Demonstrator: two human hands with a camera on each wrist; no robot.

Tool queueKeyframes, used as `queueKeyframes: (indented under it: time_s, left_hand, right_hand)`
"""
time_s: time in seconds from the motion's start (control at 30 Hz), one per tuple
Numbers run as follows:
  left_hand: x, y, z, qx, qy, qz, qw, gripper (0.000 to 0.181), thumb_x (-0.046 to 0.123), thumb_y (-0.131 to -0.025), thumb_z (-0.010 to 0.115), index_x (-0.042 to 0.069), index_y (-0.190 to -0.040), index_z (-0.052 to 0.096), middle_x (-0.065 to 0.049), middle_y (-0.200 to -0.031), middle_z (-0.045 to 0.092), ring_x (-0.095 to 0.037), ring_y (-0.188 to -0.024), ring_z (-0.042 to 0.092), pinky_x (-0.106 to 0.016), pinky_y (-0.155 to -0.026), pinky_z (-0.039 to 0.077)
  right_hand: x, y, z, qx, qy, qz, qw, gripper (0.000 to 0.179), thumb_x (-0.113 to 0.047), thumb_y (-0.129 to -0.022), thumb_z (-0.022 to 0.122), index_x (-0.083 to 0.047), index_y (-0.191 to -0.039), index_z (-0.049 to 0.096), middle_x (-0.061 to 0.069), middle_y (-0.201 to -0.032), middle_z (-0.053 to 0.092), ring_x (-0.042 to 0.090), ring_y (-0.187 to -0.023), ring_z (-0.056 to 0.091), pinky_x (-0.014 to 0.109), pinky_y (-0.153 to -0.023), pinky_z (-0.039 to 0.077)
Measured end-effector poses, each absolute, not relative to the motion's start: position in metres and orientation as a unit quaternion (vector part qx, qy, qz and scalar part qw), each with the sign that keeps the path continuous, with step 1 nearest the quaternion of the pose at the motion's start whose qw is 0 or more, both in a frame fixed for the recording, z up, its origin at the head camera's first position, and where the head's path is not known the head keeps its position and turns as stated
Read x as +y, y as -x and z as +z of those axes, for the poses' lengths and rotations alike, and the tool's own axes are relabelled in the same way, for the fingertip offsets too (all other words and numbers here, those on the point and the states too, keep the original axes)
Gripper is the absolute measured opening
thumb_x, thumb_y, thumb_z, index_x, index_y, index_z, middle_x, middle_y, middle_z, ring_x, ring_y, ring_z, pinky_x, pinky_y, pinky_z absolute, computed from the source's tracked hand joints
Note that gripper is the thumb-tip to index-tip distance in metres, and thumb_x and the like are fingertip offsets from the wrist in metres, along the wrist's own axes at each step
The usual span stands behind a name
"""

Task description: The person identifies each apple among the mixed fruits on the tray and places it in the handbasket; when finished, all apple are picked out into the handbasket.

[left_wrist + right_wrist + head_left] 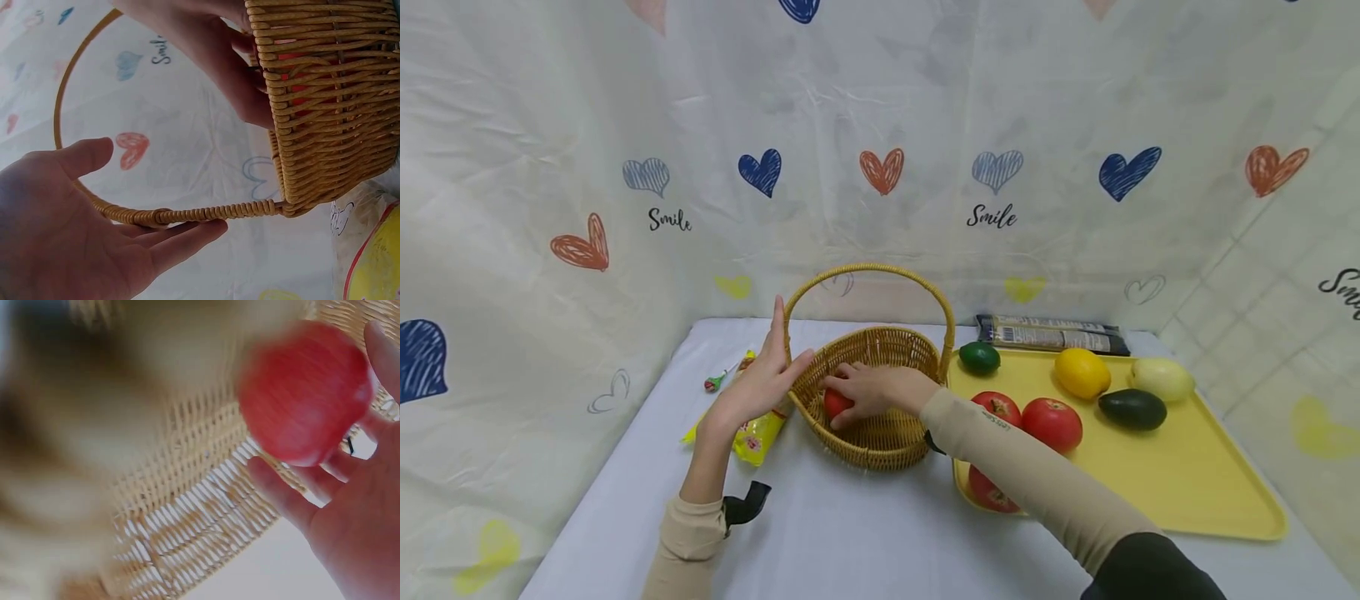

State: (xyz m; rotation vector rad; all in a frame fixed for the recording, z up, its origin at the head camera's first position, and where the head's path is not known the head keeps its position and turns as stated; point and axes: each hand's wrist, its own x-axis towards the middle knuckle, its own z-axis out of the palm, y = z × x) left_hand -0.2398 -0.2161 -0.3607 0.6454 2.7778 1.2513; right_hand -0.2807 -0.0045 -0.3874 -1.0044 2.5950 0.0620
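A wicker basket [880, 450] with a tall arched handle stands mid-table. Beside its left side, my left hand [769, 379] is raised with straight fingers. In the left wrist view, those fingers [187, 244] lie along the handle [187, 216], thumb apart from it. My right hand [872, 392] reaches down inside the basket around a red apple [837, 403]. The right wrist view shows this apple [306, 394] among spread fingers, with gaps at the outer fingertips. Through the weave, red shows low in the basket in the left wrist view.
On the right, a yellow tray [1210, 500] bears red apples [1052, 423], a lemon [1082, 373], an avocado-like dark fruit [1132, 409], a green fruit [980, 358] and a pale round one [1162, 379]. Dark packets [1052, 335] lie behind. Left are a yellow snack bag [760, 437] and lollipop [713, 384].
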Motion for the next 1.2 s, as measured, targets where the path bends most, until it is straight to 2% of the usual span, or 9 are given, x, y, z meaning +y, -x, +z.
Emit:
queueKeyframes:
  time_s: [0.2, 0.4, 0.67, 0.97, 1.2]
  left_hand:
    - [-0.215, 0.242, -0.361, 0.895, -0.202, 0.397, 0.019, 0.092, 0.057, -0.107, 0.038, 0.032, -0.154, -0.037, 0.003, -0.168, -0.030, -0.035, -0.161, -0.008, -0.064, -0.128, 0.009]
    - [-0.215, 0.241, -0.361, 0.892, -0.205, 0.402, 0.020, 0.092, 0.052, -0.108, 0.040, 0.032, -0.155, -0.037, 0.003, -0.168, -0.030, -0.035, -0.161, -0.009, -0.065, -0.128, 0.008]
    - [-0.217, 0.241, -0.360, 0.893, -0.202, 0.401, 0.021, 0.093, 0.057, -0.107, 0.039, 0.031, -0.155, -0.036, 0.005, -0.168, -0.031, -0.033, -0.161, -0.010, -0.063, -0.129, 0.008]
    - [-0.216, 0.242, -0.366, 0.893, -0.199, 0.403, 0.018, 0.094, 0.057, -0.106, 0.041, 0.034, -0.154, -0.037, 0.002, -0.169, -0.029, -0.036, -0.161, -0.008, -0.063, -0.128, 0.009]
    - [-0.217, 0.246, -0.363, 0.893, -0.209, 0.398, 0.008, 0.095, 0.049, -0.108, 0.045, 0.031, -0.156, -0.035, 0.001, -0.169, -0.029, -0.037, -0.161, -0.007, -0.063, -0.128, 0.010]
  right_hand:
    - [-0.007, 0.278, -0.378, 0.918, 0.351, 0.014, 0.185, 0.070, -0.061, -0.101, 0.052, -0.028, -0.160, 0.035, 0.005, -0.156, 0.040, 0.023, -0.139, 0.044, 0.047, -0.110, 0.049]
    - [-0.005, 0.271, -0.371, 0.919, 0.342, 0.017, 0.195, 0.068, -0.058, -0.103, 0.051, -0.030, -0.161, 0.031, 0.005, -0.164, 0.034, 0.027, -0.151, 0.036, 0.050, -0.117, 0.044]
    - [0.010, 0.258, -0.363, 0.923, 0.331, 0.017, 0.196, 0.067, -0.055, -0.102, 0.053, -0.032, -0.161, 0.030, 0.006, -0.165, 0.032, 0.028, -0.151, 0.035, 0.050, -0.119, 0.042]
    - [0.033, 0.237, -0.367, 0.925, 0.339, -0.001, 0.174, 0.065, -0.049, -0.103, 0.057, -0.026, -0.159, 0.036, 0.009, -0.165, 0.031, 0.031, -0.152, 0.035, 0.053, -0.118, 0.043]
    - [0.051, 0.220, -0.375, 0.932, 0.321, -0.037, 0.166, 0.065, -0.049, -0.102, 0.058, -0.028, -0.159, 0.035, 0.011, -0.168, 0.028, 0.037, -0.154, 0.033, 0.059, -0.122, 0.034]
